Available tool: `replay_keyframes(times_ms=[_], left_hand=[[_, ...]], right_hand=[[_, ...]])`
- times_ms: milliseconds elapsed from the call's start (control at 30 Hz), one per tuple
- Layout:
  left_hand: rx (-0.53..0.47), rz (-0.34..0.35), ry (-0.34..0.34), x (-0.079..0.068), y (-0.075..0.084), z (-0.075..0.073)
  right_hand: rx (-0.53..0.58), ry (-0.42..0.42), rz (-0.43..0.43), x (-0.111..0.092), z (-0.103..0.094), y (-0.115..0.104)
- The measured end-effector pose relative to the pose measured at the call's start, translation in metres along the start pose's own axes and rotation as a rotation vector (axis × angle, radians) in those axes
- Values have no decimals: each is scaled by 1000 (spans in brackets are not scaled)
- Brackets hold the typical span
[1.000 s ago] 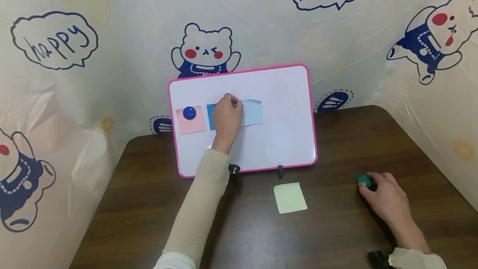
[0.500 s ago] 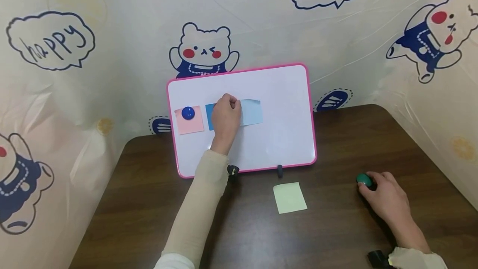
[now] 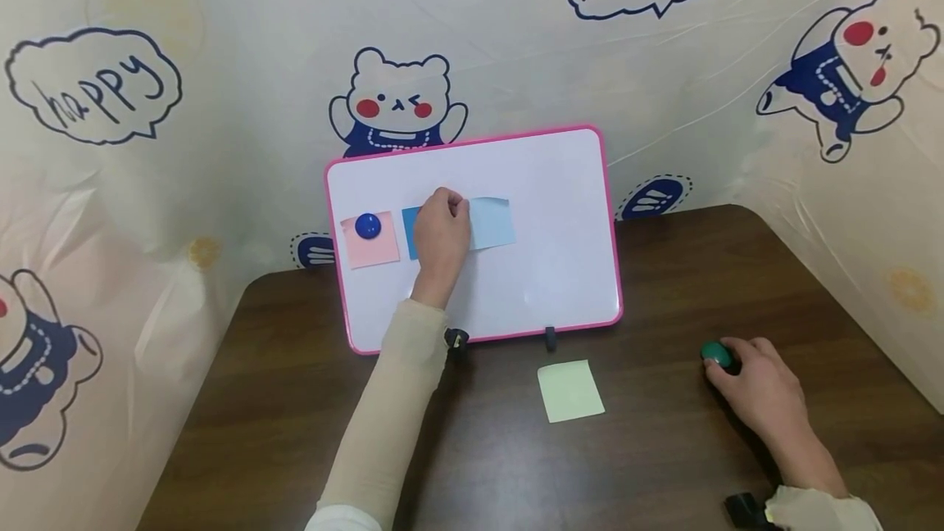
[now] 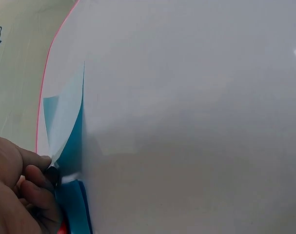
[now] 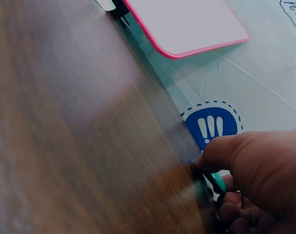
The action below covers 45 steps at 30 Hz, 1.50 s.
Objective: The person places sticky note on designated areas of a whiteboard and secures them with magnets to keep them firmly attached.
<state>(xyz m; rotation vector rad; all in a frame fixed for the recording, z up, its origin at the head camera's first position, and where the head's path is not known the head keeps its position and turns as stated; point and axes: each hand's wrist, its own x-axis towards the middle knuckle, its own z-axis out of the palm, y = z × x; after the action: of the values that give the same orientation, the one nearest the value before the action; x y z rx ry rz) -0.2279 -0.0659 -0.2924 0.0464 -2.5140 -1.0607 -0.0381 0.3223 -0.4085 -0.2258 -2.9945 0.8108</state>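
My left hand is at the whiteboard, its fingertips pinching the near edge of a light blue sticky note. In the left wrist view that note bows away from the board. A small dark piece shows between the fingers, its kind unclear. Partly behind the hand is a darker blue note. A round blue magnet sits on a pink note at the board's left. My right hand holds a round green magnet between thumb and fingers at the table's right.
A pale green sticky note lies on the brown table in front of the board. The pink-framed board leans back on small black feet. Behind it hangs a printed curtain.
The head view has shifted slightly. Both hands keep their place, the left at the light blue note and the right on the green magnet.
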Motion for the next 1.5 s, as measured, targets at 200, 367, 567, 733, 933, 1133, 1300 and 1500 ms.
replay_keyframes(times_ms=[200,367,567,733,933,1133,1300,1500], left_hand=[[5,28,9,1,-2,-1],[22,25,6,1,-1,-1],[20,15,-1,1,-1,-2],[26,24,4,1,-2,-1],[55,32,5,2,-2,0],[84,35,1,2,-2,1],[102,24,-2,3,-1,2],[128,29,15,3,-1,3]], right_hand=[[-2,-1,-1,0,-2,-2],[-3,-4,2,-1,-2,-2],[-1,-7,8,-1,-2,-2],[-1,-6,7,-1,-2,-2],[-2,-5,9,-2,-2,-3],[-3,-9,12,-1,-2,-3],[1,-16,11,-2,-2,-3],[5,-12,4,-2,-2,-4]])
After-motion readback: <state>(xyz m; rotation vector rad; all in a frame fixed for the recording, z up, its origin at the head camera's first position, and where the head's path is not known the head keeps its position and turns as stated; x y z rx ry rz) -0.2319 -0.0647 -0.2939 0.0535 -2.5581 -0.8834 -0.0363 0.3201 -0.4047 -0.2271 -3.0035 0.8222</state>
